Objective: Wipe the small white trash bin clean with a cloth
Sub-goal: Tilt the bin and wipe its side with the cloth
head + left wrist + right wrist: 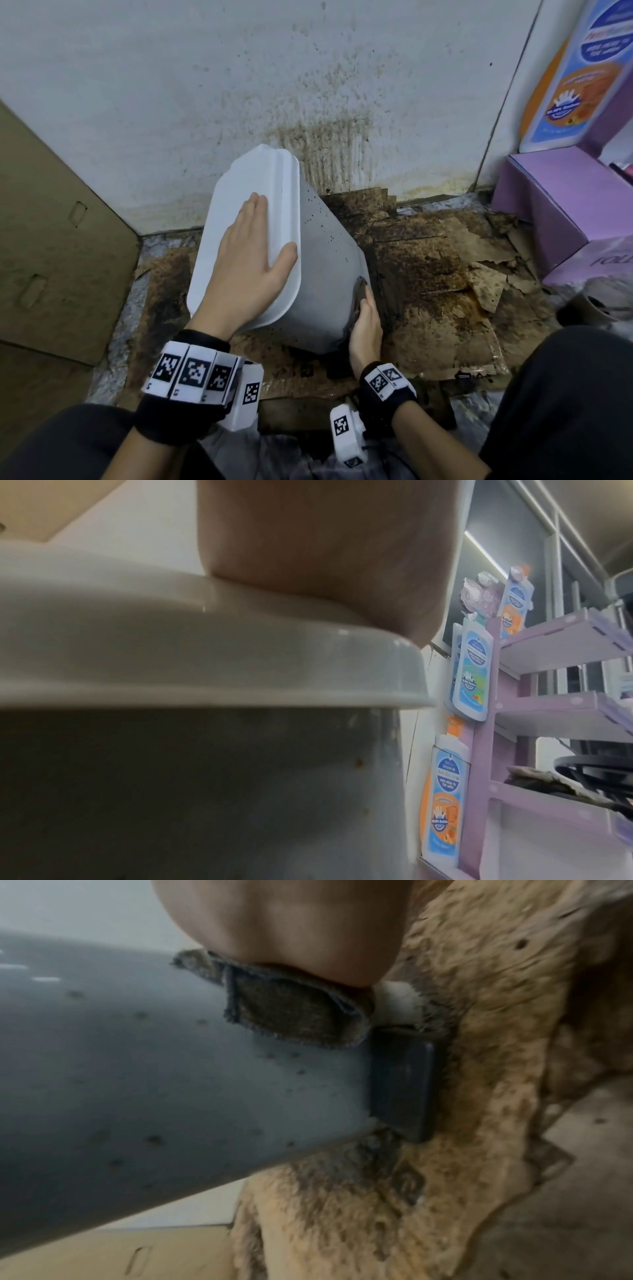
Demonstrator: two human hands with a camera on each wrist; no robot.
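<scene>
Bin point(329, 260) tilted on stained cardboard point(428, 274); left hand point(253, 253) flat, right hand point(364, 325) presses cloth point(294, 1010)

Floor point(113, 346): grey, covered by stained, torn cardboard sheets point(428, 274). Tilted white bin point(325, 260) rests on the cardboard. Purple boxes point(548, 205) at right, probably on the floor.

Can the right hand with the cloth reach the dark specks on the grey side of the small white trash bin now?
Probably yes: the right hand presses the dark cloth on the tilted bin, and the specks lie uncovered beyond it.
</scene>
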